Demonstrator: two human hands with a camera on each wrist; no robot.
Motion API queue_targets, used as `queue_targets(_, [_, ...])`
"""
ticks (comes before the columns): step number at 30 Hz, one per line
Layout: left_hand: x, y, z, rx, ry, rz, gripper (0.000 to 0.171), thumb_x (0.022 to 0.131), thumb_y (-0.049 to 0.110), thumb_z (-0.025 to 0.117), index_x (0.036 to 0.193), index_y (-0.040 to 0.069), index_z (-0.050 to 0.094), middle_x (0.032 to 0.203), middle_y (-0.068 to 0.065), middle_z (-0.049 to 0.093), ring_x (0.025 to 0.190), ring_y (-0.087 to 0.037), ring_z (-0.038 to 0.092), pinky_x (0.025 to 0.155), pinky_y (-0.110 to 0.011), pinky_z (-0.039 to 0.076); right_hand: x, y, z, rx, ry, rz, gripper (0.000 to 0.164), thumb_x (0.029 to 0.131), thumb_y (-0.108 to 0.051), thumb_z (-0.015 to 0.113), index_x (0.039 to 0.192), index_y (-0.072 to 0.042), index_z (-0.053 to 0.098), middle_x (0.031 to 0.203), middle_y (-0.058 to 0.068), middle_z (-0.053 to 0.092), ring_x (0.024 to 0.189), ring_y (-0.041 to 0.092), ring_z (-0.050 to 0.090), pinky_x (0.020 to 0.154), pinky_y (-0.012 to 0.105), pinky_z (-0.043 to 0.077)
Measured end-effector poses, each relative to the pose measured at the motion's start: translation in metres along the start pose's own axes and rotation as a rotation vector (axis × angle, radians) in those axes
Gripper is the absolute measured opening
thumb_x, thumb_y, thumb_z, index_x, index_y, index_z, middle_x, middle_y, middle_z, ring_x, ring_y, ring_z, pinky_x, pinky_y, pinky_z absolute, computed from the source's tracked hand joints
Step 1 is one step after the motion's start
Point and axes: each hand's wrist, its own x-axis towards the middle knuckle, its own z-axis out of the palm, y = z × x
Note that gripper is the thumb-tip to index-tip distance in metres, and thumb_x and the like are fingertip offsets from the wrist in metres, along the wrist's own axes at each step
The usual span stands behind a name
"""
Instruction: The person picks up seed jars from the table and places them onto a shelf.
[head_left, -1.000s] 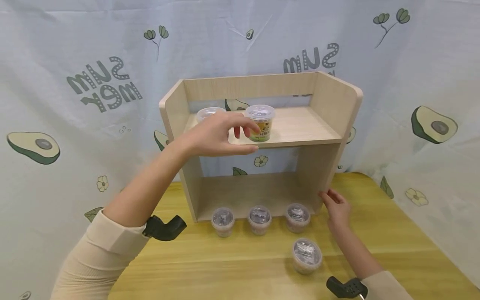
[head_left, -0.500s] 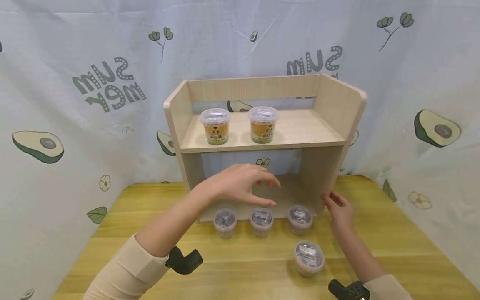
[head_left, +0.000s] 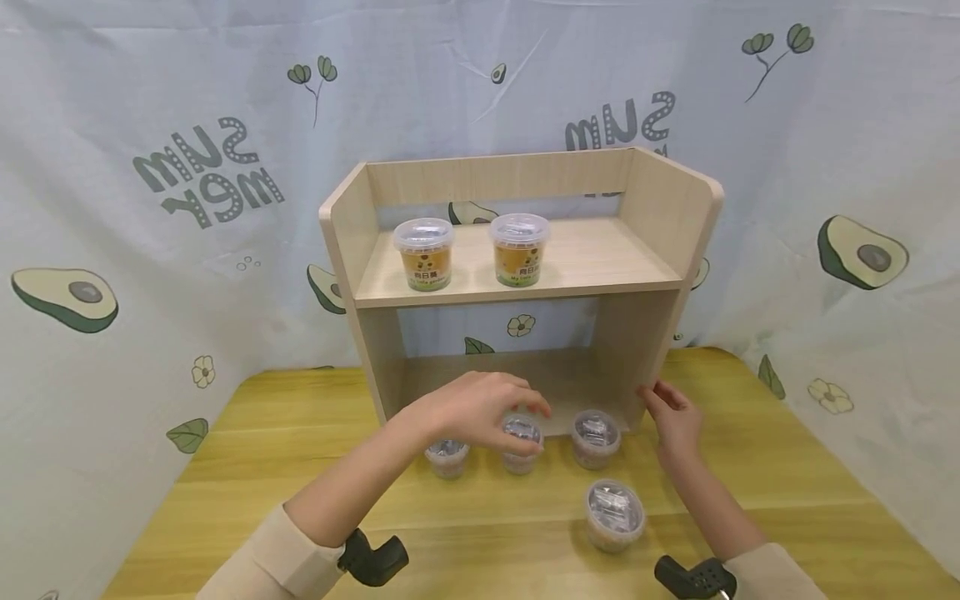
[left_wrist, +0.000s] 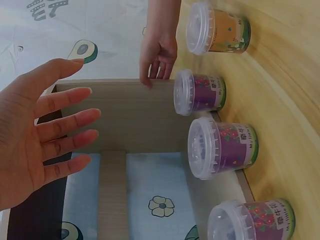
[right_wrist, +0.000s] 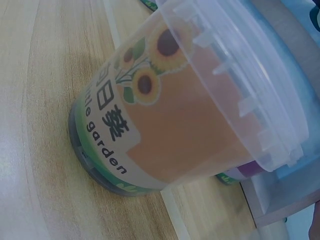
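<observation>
My left hand is over the middle lidded plastic cup, thumb and fingers spread apart with nothing between them. In the left wrist view that purple-labelled cup stands off to the side of the fingers. Two similar purple cups flank it, the left cup partly behind my hand and the right cup. At the lower front edge of the wooden shelf's right side panel, my right hand pinches the wood. A sunflower-labelled cup stands nearer on the table.
On the upper board stand two sunflower-labelled cups, a left cup and a right cup. The shelf rests on a yellow wood-grain table. A printed cloth hangs behind and along the sides.
My left hand has let go of the right-hand cup on the upper board and come down to the front row. The right hand has stayed at the side panel.
</observation>
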Motion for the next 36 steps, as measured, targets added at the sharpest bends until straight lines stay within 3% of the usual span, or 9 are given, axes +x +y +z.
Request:
queue_targets(10, [-0.002,-0.001,0.018,-0.012,0.013,-0.006,0.042,0.081,0.049,0.063,0.115,0.025,0.061,0.107,0.009,0.058,0.096,-0.008,0.056,0.073,-0.019,0.046,0.002,0.000,0.000,0.019,-0.005,0.021,0.029,0.079,-0.001,0.068,0.067,-0.027,0.065,0.069,-0.017,0.063,0.067,-0.006,0.059,0.066,0.008,0.046])
queue_targets(18, [-0.002,0.002,0.031,0.024,0.053,-0.013,0.048,0.078,0.058,0.062,0.114,0.027,0.061,0.109,0.006,0.056,0.095,-0.007,0.046,0.073,-0.019,0.042,0.002,-0.001,0.001,-0.008,0.002,0.020,0.029,0.080,-0.002,0.068,0.067,-0.028,0.064,0.069,-0.018,0.062,0.069,-0.006,0.058,0.066,0.007,0.046])
queue_targets(36, [0.008,0.013,0.052,0.102,0.014,0.003,0.050,0.077,0.058,0.062,0.117,0.029,0.059,0.102,0.010,0.055,0.093,-0.005,0.048,0.071,-0.017,0.042,-0.001,-0.002,0.001,0.017,-0.001,0.012,0.032,0.080,0.000,0.067,0.066,-0.029,0.064,0.068,-0.018,0.063,0.068,-0.007,0.058,0.065,0.007,0.046])
